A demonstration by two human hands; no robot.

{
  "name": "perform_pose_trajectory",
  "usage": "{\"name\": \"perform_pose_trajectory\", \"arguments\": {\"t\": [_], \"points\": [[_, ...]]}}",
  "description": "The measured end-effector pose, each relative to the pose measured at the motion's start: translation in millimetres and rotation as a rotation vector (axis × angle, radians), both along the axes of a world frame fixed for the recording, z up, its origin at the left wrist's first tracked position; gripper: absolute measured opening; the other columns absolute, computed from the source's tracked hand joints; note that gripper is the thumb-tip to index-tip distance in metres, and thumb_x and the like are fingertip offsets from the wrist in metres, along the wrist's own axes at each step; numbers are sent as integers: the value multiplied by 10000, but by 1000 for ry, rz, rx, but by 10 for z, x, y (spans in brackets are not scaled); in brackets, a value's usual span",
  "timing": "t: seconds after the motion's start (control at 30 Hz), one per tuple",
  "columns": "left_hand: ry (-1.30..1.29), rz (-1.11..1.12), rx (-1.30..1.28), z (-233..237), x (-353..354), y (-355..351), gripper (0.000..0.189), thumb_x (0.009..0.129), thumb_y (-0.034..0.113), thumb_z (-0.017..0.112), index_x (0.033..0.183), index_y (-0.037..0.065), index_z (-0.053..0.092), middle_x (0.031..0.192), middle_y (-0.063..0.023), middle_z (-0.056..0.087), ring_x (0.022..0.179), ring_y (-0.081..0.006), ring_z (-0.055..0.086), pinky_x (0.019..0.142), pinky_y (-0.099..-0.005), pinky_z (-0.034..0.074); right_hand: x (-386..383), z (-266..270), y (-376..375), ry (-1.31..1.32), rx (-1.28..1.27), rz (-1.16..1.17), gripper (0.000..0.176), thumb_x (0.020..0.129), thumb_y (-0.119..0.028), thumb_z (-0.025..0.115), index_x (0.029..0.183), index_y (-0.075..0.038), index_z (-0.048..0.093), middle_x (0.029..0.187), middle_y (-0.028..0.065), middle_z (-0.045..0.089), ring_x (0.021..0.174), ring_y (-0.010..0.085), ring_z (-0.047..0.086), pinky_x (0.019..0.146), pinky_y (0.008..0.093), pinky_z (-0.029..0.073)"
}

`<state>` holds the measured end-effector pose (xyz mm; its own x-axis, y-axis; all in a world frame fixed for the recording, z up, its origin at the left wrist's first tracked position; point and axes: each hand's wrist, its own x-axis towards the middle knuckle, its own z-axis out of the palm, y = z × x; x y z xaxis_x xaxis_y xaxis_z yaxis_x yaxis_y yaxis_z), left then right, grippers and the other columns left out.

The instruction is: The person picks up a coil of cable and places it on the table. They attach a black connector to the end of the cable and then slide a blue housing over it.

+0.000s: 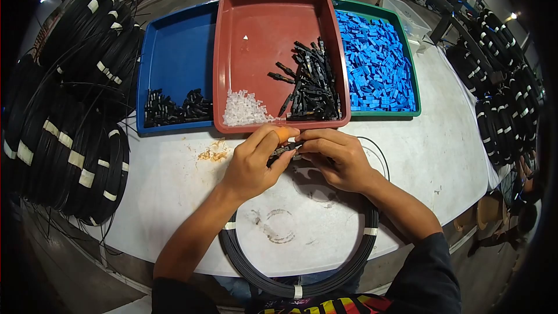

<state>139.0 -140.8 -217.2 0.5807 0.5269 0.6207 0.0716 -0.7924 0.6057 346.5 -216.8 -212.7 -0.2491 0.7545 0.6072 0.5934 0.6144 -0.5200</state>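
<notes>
Both hands meet at the middle of the table, just below the red tray (279,128). My left hand (253,163) is closed on a small black connector (292,147), and an orange cover (285,134) sits on one of its fingertips. From the other side my right hand (340,157) pinches at the same connector, its fingertips nearly touching the left ones. The fingers hide much of the piece. Under the forearms lies a coil of black cable (235,256), bound with white tape, reaching over the table's front edge. A thin cable end (381,150) loops out past my right hand.
White clear pieces (243,109) and black connectors (314,87) lie in the red tray. The blue tray (177,38) holds black parts; the green tray (414,96) holds blue pieces (378,64). Taped cable coils (70,157) are stacked at left, more coils (505,110) at right. Yellowish scraps (214,152) dot the table.
</notes>
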Motion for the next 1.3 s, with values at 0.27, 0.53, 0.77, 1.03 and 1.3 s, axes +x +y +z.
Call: {"name": "perform_pose_trajectory", "arguments": {"t": [0.27,0.53,0.77,1.03,1.3], "points": [[-57,23,25,-42,-29,33,446,806,38,848,1200,7,641,915,-60,692,769,-106,631,624,-234,490,8,-9,2,-15,-31,2,246,769,6,768,1003,-28,702,1108,124,707,972,319,709,820,382,570],[-56,50,30,21,-19,40,292,804,28,832,1068,10,707,938,-80,705,791,-137,663,663,-268,525,-6,9,11,-48,-37,6,247,759,10,749,993,-35,684,1085,113,701,956,317,698,809,392,565],[181,36,-107,261,9,750,169,803,2,736,972,-16,733,942,-107,733,839,-225,685,811,-323,527,-12,-34,23,-101,6,42,194,778,-20,706,962,-50,649,1026,88,682,891,304,671,758,404,540],[367,-268,92,453,646,1181,255,789,-16,723,1037,40,727,1191,-117,678,1130,-300,602,935,-410,525,40,-6,3,-123,-56,60,236,779,-75,706,1008,-63,655,1050,73,676,894,292,671,773,403,533],[306,9,277,399,1071,1601,234,775,36,787,987,-9,697,887,-152,692,780,-280,700,695,-383,553,49,-1,17,-157,-91,60,254,769,-108,692,1019,-65,670,1072,47,673,879,238,654,759,362,514]]}}
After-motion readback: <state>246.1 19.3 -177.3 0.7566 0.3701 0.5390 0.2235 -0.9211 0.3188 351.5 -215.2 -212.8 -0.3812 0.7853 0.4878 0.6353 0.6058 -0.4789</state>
